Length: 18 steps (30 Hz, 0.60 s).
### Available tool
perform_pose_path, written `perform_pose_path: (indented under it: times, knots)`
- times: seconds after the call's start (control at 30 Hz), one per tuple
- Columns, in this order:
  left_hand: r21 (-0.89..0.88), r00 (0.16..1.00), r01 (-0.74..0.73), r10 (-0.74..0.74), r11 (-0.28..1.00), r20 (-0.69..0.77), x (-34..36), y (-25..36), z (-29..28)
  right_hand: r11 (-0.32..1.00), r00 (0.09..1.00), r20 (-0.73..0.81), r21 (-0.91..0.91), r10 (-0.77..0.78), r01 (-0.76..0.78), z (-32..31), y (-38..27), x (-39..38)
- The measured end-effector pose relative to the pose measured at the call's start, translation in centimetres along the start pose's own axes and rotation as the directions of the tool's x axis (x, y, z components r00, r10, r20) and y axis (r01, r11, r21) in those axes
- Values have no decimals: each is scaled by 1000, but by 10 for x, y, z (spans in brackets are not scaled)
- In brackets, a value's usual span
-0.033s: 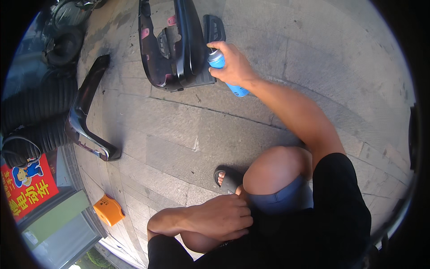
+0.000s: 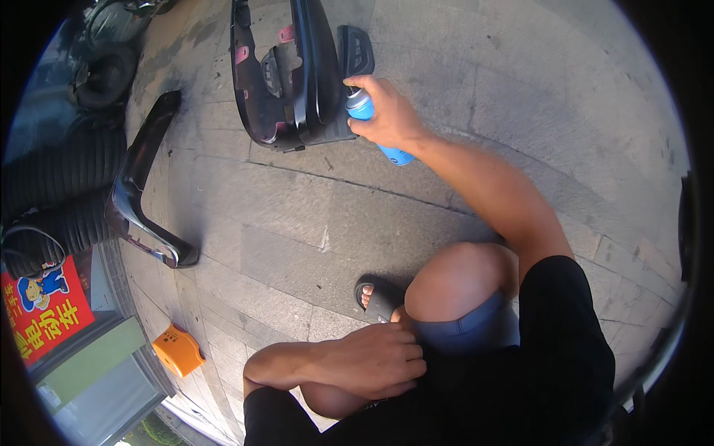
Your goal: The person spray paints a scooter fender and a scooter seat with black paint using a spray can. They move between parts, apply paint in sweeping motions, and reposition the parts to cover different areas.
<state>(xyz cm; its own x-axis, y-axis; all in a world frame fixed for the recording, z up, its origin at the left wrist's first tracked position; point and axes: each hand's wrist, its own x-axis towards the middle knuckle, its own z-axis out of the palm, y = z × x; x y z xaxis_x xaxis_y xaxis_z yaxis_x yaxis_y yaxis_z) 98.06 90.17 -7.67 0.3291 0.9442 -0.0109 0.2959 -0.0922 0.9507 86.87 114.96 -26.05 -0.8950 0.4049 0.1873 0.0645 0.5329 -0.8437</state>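
My right hand is wrapped round a light-blue spray can, its index finger on the nozzle at the top. The nozzle end points away from me and left, close to the right side of a glossy black curved plastic panel. This panel is hollow, with pink patches on its inner tabs, and rests off the ground on dark supports. Over my bent left knee lies my left hand, its fingers curled and pressed together. I see nothing in it, though its fingertips are partly hidden.
A bent black plastic panel lies on the paving at left. Beyond it are stacked black tyres and a red sign. An orange stool stands at lower left. Beside the curved panel is a dark ribbed block.
My right hand has come slightly nearer to me with the spray can. My left hand has shifted a little to the right. The panels stay in place.
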Motion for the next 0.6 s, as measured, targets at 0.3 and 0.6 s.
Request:
perform_pose_path:
  times: [0.3,0.6]
  knots:
    - [-43,946,-235,238,971,221,8,-2,4,989,993,11,-94,119,-117,-6,-24,27]
    - [-103,957,-283,288,954,32,18,-10,-2,991,982,163,-110,97,-79,-3,-13,19]
